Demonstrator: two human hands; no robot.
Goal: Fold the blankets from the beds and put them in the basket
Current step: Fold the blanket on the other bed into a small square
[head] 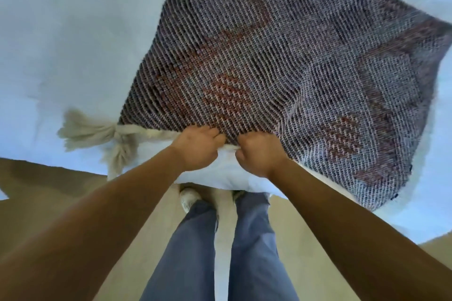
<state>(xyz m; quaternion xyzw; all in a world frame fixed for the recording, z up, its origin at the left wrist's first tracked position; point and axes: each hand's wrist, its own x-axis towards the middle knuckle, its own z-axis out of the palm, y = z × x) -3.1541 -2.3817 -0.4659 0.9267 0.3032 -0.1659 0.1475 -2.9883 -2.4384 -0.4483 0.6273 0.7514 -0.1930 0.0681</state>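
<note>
A woven blanket (281, 61), grey-blue with rust-red patches, lies spread over the corner of a bed with a pale blue sheet (73, 32). Cream tassels (97, 134) stick out at its near left corner. My left hand (195, 149) and my right hand (259, 156) sit side by side at the blanket's near edge, above the bed corner. Both have their fingers curled into the cloth and grip that edge. No basket is in view.
I stand at the bed's corner, my legs in blue trousers (220, 252) and pale shoes (189, 198) on a tan floor (61, 193). The sheet stretches away to the left and the right of the blanket.
</note>
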